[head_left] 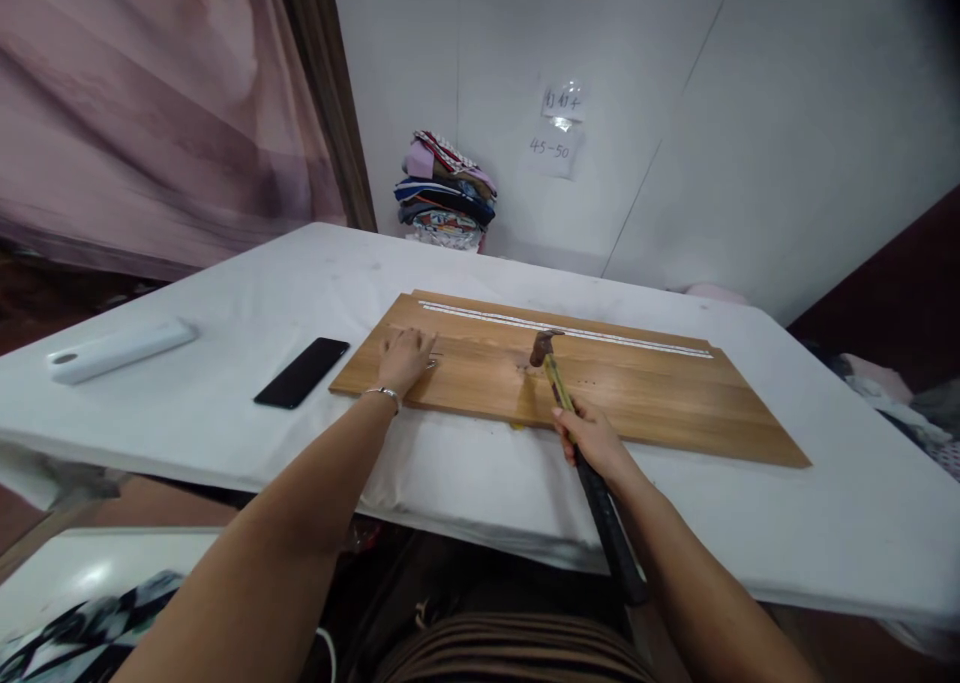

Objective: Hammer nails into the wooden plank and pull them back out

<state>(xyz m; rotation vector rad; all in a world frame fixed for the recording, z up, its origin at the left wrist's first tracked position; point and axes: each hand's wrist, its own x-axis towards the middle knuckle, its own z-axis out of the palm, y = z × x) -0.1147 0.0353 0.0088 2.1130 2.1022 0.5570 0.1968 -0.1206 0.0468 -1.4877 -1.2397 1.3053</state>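
striped clothing nearest us — right hand clamped high on hammer, left hand spread on board — steadying it, we judge.

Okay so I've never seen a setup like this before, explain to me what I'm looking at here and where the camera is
There's no machine here: these are a person's own two bare hands. The single picture comes from a camera worn on their head, looking forward and down, so the arms reach in from below.

In front is a table with a white cover. On it lies a wooden board with pale strips along its far side. The left hand rests on the board; whether it pinches anything small is unclear. The right hand grips a hammer, its head over the board. To the left are what looks like a phone and a long white object.
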